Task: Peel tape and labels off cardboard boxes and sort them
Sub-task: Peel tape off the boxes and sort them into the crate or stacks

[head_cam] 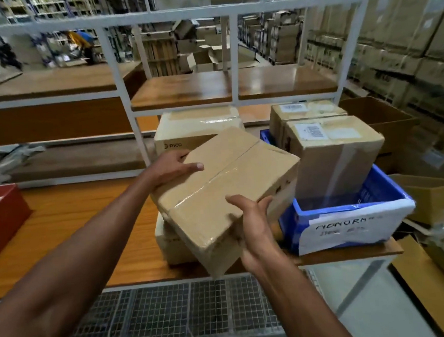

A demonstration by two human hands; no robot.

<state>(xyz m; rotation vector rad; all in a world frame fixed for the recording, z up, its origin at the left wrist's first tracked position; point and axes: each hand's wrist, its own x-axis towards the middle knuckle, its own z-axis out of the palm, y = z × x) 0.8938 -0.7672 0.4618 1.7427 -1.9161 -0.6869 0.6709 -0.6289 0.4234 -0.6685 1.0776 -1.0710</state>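
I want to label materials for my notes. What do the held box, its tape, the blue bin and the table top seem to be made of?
Box: matte brown cardboard, with flap seams and creased corners.
Tape: clear glossy plastic film, probably; it glints along the seam.
Bin: blue moulded plastic, smooth with a slight sheen.
Table: wood or wood-look laminate, orange-brown with a grain pattern; which one cannot be told.

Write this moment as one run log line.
left hand: holds box | right hand: holds box | tape: on | blue bin: beside
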